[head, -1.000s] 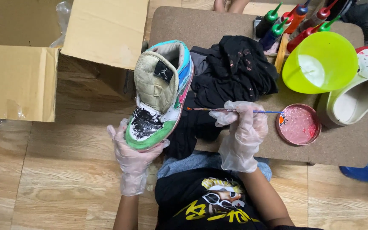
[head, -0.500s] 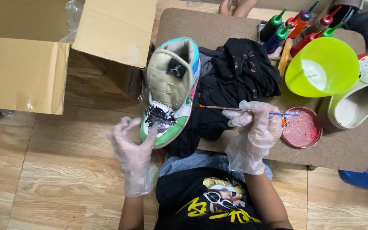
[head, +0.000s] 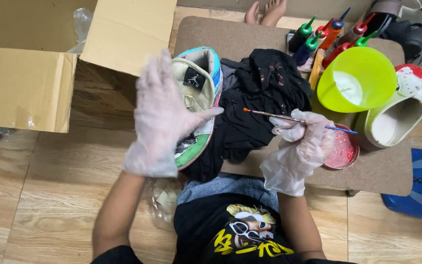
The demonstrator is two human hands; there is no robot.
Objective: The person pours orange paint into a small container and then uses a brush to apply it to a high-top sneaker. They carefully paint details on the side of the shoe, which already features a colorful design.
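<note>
My left hand (head: 159, 117), in a clear plastic glove, is lifted with its fingers spread and holds nothing; it hovers in front of a multicoloured sneaker (head: 199, 83). The sneaker has a cream tongue, a green toe and blue trim, and lies against a crumpled black cloth (head: 260, 98) at the edge of the low brown table (head: 230, 36). My gloved right hand (head: 299, 146) grips a thin paintbrush (head: 274, 115) whose orange tip points left over the cloth. Just right of that hand sits a small round dish of pink-red paint (head: 345, 151).
A lime green bowl (head: 357, 78), several squeeze bottles of paint (head: 318, 36) and a white shoe (head: 396, 117) stand on the table's right side. An open cardboard box (head: 25, 83) is on the wooden floor at the left. Another person's bare feet (head: 264, 11) show at the top.
My left hand has let go of the sneaker and risen open toward the camera. The sneaker now rests against the cloth. The right hand and brush stay nearly in place.
</note>
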